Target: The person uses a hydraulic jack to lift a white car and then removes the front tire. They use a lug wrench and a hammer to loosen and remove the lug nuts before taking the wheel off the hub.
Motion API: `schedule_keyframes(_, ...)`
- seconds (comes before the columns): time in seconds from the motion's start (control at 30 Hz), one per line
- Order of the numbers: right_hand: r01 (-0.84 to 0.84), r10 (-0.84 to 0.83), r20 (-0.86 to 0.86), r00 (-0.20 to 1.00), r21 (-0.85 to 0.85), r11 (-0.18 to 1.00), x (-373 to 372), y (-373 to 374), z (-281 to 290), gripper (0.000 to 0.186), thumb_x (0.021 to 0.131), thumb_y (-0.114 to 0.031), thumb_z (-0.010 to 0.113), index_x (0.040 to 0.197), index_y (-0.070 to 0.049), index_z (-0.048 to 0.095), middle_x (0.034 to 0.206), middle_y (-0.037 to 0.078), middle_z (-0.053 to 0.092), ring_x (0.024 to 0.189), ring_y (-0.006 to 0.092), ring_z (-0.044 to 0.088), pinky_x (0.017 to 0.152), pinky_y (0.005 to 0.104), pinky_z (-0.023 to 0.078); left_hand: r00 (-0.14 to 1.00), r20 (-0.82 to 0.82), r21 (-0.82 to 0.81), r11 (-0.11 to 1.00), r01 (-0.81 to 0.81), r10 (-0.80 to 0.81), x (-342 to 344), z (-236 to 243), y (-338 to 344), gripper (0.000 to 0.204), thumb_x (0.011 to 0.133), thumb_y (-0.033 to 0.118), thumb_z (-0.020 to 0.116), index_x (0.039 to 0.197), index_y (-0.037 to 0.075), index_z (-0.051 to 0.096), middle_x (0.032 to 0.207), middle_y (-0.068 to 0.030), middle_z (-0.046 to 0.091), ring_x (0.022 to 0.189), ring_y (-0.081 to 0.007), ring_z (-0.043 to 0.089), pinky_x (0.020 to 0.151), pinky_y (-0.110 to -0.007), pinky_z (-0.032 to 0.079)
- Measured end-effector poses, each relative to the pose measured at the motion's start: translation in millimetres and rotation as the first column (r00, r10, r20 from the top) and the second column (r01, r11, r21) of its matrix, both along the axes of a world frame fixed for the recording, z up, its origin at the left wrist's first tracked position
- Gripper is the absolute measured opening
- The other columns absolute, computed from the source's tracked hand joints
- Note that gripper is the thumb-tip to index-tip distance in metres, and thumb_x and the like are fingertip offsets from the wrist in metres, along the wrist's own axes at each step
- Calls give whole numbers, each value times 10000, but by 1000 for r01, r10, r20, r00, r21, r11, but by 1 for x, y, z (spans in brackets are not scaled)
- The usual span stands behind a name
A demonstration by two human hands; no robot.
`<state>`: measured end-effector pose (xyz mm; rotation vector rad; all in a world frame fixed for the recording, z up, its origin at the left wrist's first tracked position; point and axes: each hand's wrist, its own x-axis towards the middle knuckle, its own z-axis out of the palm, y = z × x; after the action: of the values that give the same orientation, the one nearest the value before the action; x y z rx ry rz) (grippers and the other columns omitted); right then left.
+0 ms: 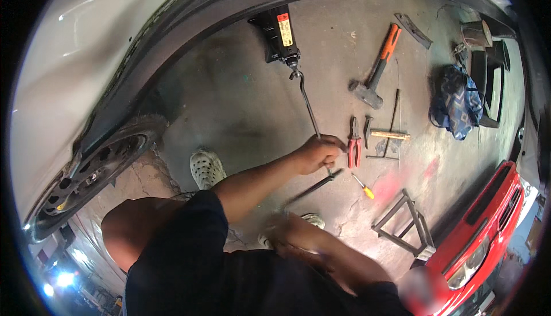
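Note:
My left hand (319,155) is closed around a thin metal jack crank (308,106). The crank's hooked far end meets the black car jack (279,35), which sits on the floor by the edge of the white car. Below that hand, a dark bar (314,188) crosses the crank's near end at an angle. My right hand (290,235) is close to my body, near the bar's lower end. Motion blurs its fingers, so I cannot see whether it grips anything. Red-handled pliers (354,147) lie just right of my left hand.
A sledgehammer (376,72), a wooden-handled hammer (390,135), a yellow screwdriver (364,187) and a metal frame stand (396,238) are on the floor. Farther right are a blue patterned bag (457,102) and a red car front (482,230). A wheel (86,178) stands at left.

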<state>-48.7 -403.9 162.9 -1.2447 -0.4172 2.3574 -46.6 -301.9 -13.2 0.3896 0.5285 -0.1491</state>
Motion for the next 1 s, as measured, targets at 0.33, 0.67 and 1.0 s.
schedule_keyframes(0.33, 57, -238, 809, 538, 247, 967, 95, -124, -172, 179, 888, -106, 572, 1002, 17, 634, 808, 128, 637, 711, 206, 621, 696, 357, 524, 964, 244, -436, 900, 15, 102, 10, 86, -7, 133, 901, 33, 563, 859, 118, 655, 581, 60, 341, 504, -79, 292, 557, -298, 299)
schedule_keyframes(0.67, 181, -159, 138, 978, -166, 969, 158, -125, 62, 324, 794, -70, 729, 1080, 62, 653, 857, 166, 725, 731, 221, 748, 606, 297, 582, 994, -10, -132, 985, 108, -110, -36, 63, 5, 125, 884, 2, 562, 875, 91, 650, 603, 41, 400, 529, -89, 343, 600, -309, 367)
schedule_keyframes(1.0, 65, -158, 531, 833, 189, 980, 26, -125, -296, 359, 824, -146, 684, 1154, -5, 685, 1168, 180, 684, 1037, 254, 663, 871, 391, 537, 997, -35, -286, 955, -72, 65, 35, 62, -30, 245, 912, 17, 500, 725, 165, 447, 548, 63, 277, 488, -119, 300, 545, -305, 338)
